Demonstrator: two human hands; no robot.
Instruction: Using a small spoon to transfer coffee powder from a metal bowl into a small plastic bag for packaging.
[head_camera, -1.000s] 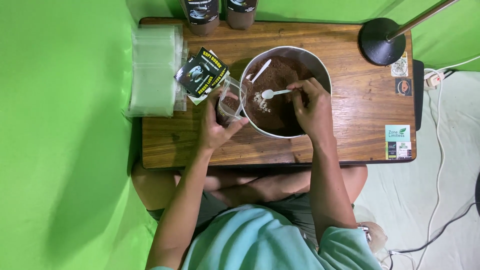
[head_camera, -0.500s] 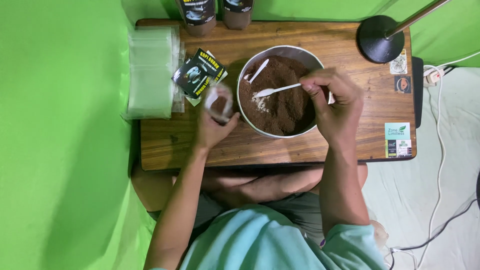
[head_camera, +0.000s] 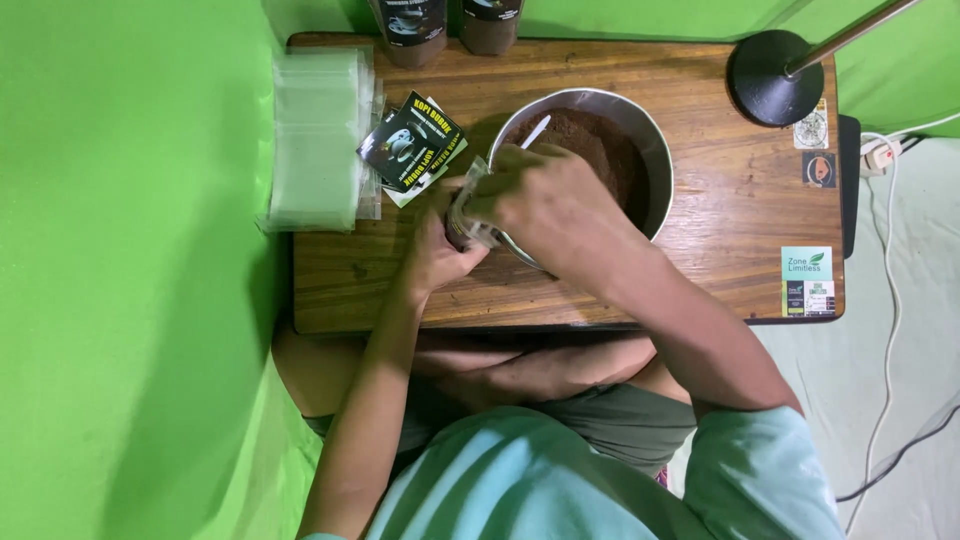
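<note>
Small clear pouch (head_camera: 468, 215) gripped by left hand (head_camera: 432, 255); right hand (head_camera: 545, 205) pinching its top beside bowl (head_camera: 655, 165). Risk: brown powder (head_camera: 600, 150) spills onto tabletop (head_camera: 720, 250) if pouch tilts.

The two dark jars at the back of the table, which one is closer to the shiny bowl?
The right-hand jar: it stands straight behind the metal bowl, while the other jar sits further left, above the black packets.

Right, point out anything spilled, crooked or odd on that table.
No spill shows on the wooden table. The dark label cards lie fanned and tilted beside the neat stack of clear bags. A white spoon is stuck in the brown powder in the metal bowl. Both hands, left hand and right hand, hold a small clear pouch.
</note>
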